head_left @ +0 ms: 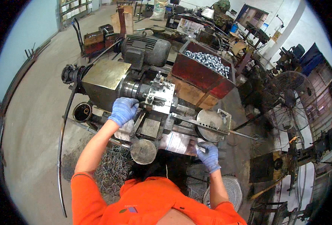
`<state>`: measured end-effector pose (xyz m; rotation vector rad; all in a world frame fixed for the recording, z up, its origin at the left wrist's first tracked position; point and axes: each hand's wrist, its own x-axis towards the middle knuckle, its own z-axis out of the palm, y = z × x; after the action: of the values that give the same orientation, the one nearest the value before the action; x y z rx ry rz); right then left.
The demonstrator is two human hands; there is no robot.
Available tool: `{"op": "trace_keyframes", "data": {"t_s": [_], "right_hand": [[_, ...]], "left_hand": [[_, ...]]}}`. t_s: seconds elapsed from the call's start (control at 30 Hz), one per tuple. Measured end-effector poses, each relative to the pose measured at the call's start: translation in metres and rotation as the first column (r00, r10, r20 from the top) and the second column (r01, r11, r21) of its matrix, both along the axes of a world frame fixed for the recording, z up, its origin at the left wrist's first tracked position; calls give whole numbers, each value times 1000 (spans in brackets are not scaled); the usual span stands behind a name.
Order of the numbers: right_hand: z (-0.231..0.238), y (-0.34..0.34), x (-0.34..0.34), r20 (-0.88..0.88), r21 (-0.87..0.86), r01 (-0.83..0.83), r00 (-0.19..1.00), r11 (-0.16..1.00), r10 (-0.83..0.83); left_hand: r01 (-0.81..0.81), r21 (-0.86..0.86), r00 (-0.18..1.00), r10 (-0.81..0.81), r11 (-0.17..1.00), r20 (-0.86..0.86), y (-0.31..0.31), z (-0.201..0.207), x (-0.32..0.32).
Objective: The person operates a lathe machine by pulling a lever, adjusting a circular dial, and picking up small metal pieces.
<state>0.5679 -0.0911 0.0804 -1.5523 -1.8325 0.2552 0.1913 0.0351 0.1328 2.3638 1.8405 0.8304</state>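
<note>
My left hand [124, 110], in a blue knitted glove, is at the front of a lathe-like machine, beside its round metal spindle end [130, 89]. Its fingers are curled closed; whatever they hold is hidden. Just right of it stands a shiny metal tool block [161, 95] with bolts on top. My right hand [209, 156], gloved alike, is lower right at the edge of a printed paper sheet [179, 143]. Its thumb and fingers are drawn together, and anything between them is too small to make out. A perforated metal bar [201, 123] runs above this hand.
A red bin [207, 71] full of small shiny metal parts stands behind the machine, beside an electric motor [145, 50]. Round metal discs [143, 152] sit nearby. Metal shavings [111, 168] cover the floor at lower left. A large fan [289, 99] stands at right.
</note>
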Motion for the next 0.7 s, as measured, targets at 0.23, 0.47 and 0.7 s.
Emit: {"op": "trace_keyframes", "data": {"t_s": [0.23,0.47,0.7], "right_hand": [[-4,-4,18,-116,-86,88,988,992,-97],[-34,-18,33,-115,-114,150,980,982,-163],[-35,-27,35,-105,-178,176,975,968,-196]], "left_hand": [[-81,260,963,9,962,268,-20,38,-30],[-59,184,980,22,981,198,-3,14,-7],[-116,42,993,116,992,18,8,-7,0]]}}
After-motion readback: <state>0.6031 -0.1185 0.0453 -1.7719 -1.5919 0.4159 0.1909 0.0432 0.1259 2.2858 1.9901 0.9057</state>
